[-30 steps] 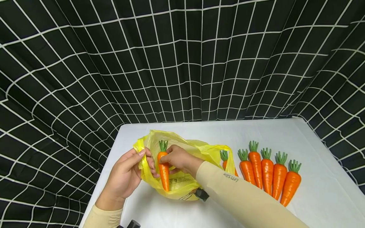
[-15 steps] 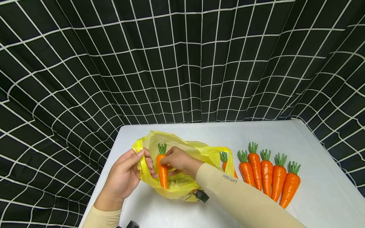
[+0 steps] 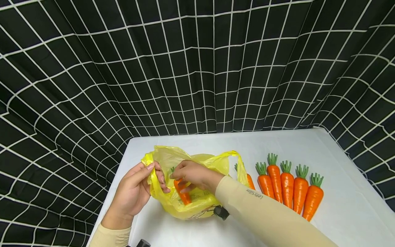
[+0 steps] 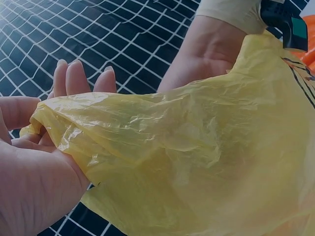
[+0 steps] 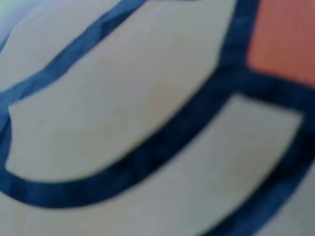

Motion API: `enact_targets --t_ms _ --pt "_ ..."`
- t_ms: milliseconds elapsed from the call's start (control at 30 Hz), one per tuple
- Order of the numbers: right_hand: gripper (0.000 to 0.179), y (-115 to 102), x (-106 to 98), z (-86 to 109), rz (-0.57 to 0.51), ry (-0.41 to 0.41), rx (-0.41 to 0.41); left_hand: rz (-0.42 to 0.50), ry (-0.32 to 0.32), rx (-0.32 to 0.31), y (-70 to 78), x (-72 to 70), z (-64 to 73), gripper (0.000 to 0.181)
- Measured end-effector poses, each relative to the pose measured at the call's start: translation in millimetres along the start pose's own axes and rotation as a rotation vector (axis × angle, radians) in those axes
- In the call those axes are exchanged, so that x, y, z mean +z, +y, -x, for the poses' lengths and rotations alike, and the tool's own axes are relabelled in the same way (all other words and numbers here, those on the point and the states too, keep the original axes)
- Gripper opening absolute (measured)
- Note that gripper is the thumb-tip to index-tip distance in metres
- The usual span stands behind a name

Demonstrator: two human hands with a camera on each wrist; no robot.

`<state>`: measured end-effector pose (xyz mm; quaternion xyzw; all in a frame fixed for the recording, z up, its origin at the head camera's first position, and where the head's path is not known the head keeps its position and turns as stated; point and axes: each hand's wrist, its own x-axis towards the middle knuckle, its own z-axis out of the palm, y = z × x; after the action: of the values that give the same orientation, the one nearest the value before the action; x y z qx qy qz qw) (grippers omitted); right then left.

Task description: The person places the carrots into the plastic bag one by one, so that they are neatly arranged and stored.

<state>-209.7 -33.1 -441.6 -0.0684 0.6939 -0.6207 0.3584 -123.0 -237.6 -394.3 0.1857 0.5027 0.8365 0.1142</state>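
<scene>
A yellow plastic bag (image 3: 200,206) sits on the table with its mouth facing up; in the left wrist view its thin, crinkled side (image 4: 177,142) fills much of the picture. My left hand (image 3: 140,183) pinches the bag's left handle between thumb and fingers. Inside the mouth, my right hand (image 3: 195,175) holds an orange carrot (image 3: 183,195) near its green top. That carrot leans, its tip down toward the front side of the bag. The right fingers cover part of it. Dark printed lines on the bag (image 5: 147,152) fill the right wrist view, close and blurred.
Several carrots (image 3: 287,185) with green tops lie in a row on the white table (image 3: 345,206), right of the bag. Another carrot (image 3: 250,181) shows partly behind the bag's right handle. A black curtain with a white grid (image 3: 197,68) surrounds the table.
The carrot in my right hand has gone lower into the bag and tilted, and the hand now sits closer to its green top. The bag's right handle has shifted left. My left hand stays put.
</scene>
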Motion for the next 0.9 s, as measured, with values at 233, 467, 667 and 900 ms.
enact_targets --t_ms 233,467,667,900 --pt "0.032 -3 3 3.2 0.010 -0.050 -0.028 0.003 0.003 -0.002 -0.7 -0.4 0.2 0.027" --pt "0.030 -10 2 7.1 -0.007 -0.092 -0.046 -0.002 -0.005 0.012 -0.5 -1.8 0.5 0.028" --pt "0.037 -17 -4 10.7 -0.025 -0.134 -0.052 -0.004 -0.019 0.020 -0.3 -3.1 0.5 0.030" --pt "0.055 -21 -12 12.5 -0.111 -0.153 -0.066 -0.027 -0.003 0.020 0.9 -3.0 1.1 0.029"
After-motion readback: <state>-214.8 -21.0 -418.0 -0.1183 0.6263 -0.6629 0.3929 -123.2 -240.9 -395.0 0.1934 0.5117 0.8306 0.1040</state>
